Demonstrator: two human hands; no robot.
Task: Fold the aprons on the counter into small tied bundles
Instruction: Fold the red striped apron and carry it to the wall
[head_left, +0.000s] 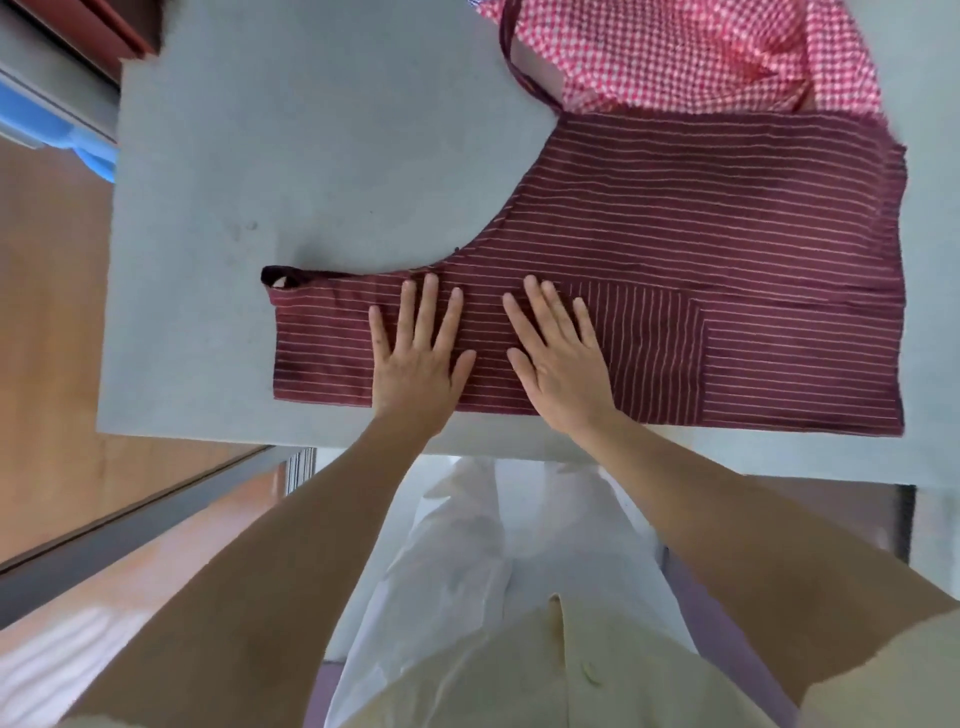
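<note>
Counter (311, 156): a flat, matte grey slab; orange-brown floor shows past its left edge.
Neck loop (280, 277): one dark band, curled at the striped apron's far-left tip.
Left hand (418, 358): yours lies flat, palm down, fingers straight and spread, pressing the narrow bib end.
Right hand (563, 364): just beside the left, also flat and spread, gripping nothing.
Pocket (644, 353): one patch, its stripes running crosswise to the rest, just right of your right hand.
Striped apron (727, 218): one, of maroon cloth with thin pale lines. It lies smooth along the counter's near edge and widens rightward along a curved edge.
Checked apron (701, 57): one, red and white, rumpled at the far right, meeting the striped apron's far edge.
Count: two aprons, two hands.
</note>
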